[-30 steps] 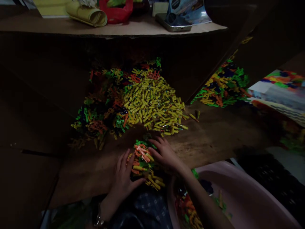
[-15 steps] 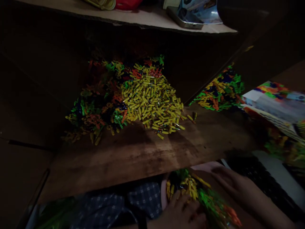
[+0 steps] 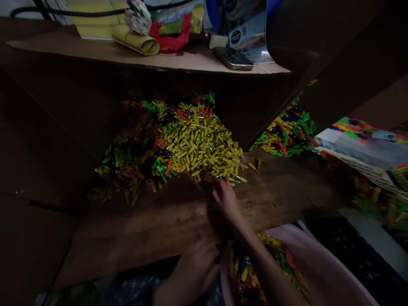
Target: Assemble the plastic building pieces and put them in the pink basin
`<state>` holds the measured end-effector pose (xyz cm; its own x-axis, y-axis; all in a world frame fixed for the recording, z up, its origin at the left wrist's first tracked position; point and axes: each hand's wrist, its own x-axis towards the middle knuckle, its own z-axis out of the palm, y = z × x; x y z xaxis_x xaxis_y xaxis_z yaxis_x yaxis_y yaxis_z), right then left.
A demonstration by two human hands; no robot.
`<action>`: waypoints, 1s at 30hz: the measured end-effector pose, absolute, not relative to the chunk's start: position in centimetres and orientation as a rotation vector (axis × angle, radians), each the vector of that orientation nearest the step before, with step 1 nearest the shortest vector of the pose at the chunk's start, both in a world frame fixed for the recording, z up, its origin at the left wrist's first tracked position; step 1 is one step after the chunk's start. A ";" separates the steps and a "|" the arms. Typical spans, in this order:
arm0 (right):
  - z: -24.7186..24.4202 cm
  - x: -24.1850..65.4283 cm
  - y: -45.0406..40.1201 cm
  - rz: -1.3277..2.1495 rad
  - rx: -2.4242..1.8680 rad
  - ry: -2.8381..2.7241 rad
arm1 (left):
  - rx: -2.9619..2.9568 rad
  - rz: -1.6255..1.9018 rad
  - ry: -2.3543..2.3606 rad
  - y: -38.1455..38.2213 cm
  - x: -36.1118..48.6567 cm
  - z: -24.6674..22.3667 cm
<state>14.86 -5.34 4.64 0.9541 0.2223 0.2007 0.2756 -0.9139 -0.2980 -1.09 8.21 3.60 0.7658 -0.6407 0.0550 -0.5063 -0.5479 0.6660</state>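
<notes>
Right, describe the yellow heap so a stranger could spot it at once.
Below the cardboard shelf, find the wooden tabletop. Toward its back, just beyond the right hand, lies the yellow heap. It is almost wholly yellow, whereas the pile on its left mixes orange, green, blue and yellow.

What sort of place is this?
Likely a small workshop's hand-work bench: heaped yellow cylindrical pieces on a brown wooden tabletop, and a round pink plastic tub holding small multicoloured pieces.

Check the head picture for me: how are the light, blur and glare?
Head view throughout: dim overall, much of the space under the cardboard shelf nearly black; left hand blurred; right hand clearer, shadow beside it on the wooden tabletop; glints on the yellow pieces.
</notes>
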 end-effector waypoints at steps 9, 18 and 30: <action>2.9 17.5 -6.2 -0.396 -2.825 -0.523 | 2.709 0.547 -0.206 18.7 16.4 6.6; 2.3 17.2 -5.9 -0.465 -2.913 -0.590 | 2.808 0.106 -0.465 18.5 20.5 5.6; 0.8 15.2 -6.3 -0.433 -2.601 -0.566 | 2.767 0.158 -0.563 18.2 10.0 4.0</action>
